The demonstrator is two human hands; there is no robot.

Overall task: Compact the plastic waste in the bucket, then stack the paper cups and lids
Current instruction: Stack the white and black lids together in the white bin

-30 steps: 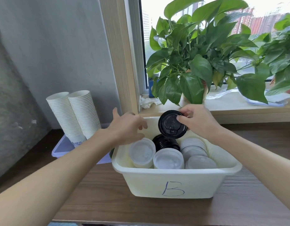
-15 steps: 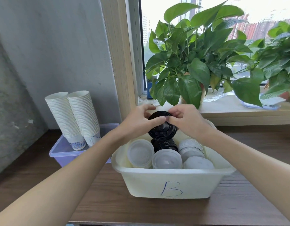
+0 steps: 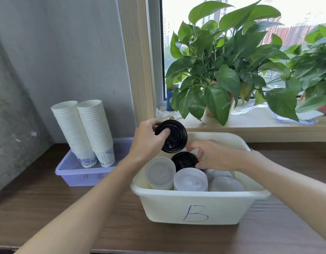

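Note:
A cream tub marked "B" (image 3: 195,208) stands on the wooden table and holds several stacks of lids. My left hand (image 3: 147,142) holds one black lid (image 3: 175,136) tilted above the tub's back left. My right hand (image 3: 213,156) reaches down inside the tub, fingers curled at the stack of black lids (image 3: 184,161). Translucent white lid stacks (image 3: 190,180) fill the front of the tub. Two tall stacks of white paper cups (image 3: 85,129) stand upside down in a purple tray (image 3: 76,175) to the left.
A wooden window sill (image 3: 250,123) runs behind the tub with leafy potted plants (image 3: 222,70) hanging over its back edge. A grey wall (image 3: 57,52) closes the left side. Bare wooden table (image 3: 48,208) lies in front of the tray.
The black lid passed from my right hand to my left hand. My right hand then dropped into the tub onto the black lid stack.

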